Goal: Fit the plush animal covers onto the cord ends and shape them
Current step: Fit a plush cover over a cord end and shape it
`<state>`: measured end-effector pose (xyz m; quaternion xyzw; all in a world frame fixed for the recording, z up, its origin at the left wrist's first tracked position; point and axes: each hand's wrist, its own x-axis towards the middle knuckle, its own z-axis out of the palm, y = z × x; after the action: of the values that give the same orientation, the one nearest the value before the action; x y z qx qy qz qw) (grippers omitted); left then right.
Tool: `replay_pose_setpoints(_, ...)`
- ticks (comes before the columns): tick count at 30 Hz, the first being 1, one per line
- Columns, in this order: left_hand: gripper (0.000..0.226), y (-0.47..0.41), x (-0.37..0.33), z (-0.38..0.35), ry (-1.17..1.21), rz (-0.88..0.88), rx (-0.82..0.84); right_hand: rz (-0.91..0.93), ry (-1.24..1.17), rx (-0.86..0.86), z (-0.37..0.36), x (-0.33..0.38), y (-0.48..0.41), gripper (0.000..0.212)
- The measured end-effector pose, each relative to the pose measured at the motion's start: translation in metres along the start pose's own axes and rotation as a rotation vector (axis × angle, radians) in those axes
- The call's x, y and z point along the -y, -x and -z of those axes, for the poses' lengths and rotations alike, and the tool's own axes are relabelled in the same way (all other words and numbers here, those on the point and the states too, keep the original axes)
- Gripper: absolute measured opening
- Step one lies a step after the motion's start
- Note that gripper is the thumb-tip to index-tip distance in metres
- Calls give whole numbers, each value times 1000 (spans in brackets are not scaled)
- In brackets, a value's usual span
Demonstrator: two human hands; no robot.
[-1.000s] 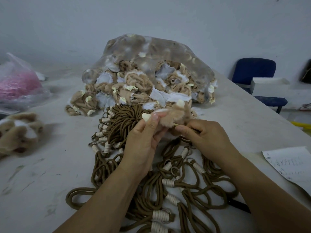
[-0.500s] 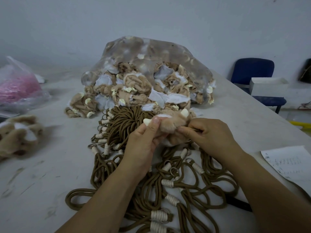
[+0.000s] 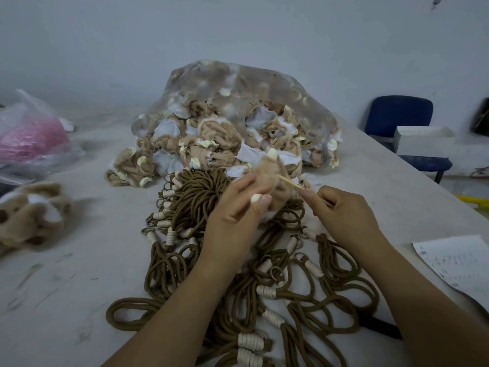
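My left hand grips a tan plush animal cover with cream-coloured tips, held above a heap of brown cords. My right hand pinches a thin wooden stick whose far end pokes into the cover. The cords have cream wrapped bindings and metal rings. They spread across the table from the middle down to the near edge, under both forearms.
A clear plastic bag full of tan plush covers lies behind the cords. Finished plush pieces sit at the left, a bag with pink contents behind them. A paper sheet lies at the right. A blue chair stands beyond the table.
My right hand has drawn back to the right, exposing the stick between it and the cover. My left hand has turned the cover, so one cream tip now points up.
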<state>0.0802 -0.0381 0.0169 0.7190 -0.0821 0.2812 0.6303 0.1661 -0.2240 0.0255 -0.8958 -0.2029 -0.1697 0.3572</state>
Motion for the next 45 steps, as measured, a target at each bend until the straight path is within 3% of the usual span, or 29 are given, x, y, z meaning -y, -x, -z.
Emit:
replay_pose_setpoints(4, 20, 0, -1, -3, -171, -32, 83, -83, -111, -22, -7, 1, 2, 53)
replay_pose_setpoints(9, 46, -1, 2, 2, 211, 145, -75, 1, -153, -9, -6, 7, 3, 50)
replay_pose_setpoints(14, 47, -7, 4, 8, -75, 94, -250, 178, 28, 72, -5, 6, 4, 56)
replay_pose_setpoints(19, 33, -5, 2, 4, 3, 145, -105, 205, 103, 73, -6, 7, 4, 62)
replay_pose_setpoints(27, 25, -9, 1, 8, 236, 234, -340, 149, 165, 70, -8, 14, 6, 63)
replay_pose_setpoints(32, 11, -5, 2, -1, 157, 207, -258, 70, 20, 27, -7, 21, 6, 62)
replay_pose_setpoints(39, 16, -13, 6, 7, 353, 305, -486, 167, 122, 80, -1, 18, 6, 62)
replay_pose_setpoints(45, 15, -11, 10, 8, 211, 195, -486, 270, 275, 81, 3, 15, 3, 57)
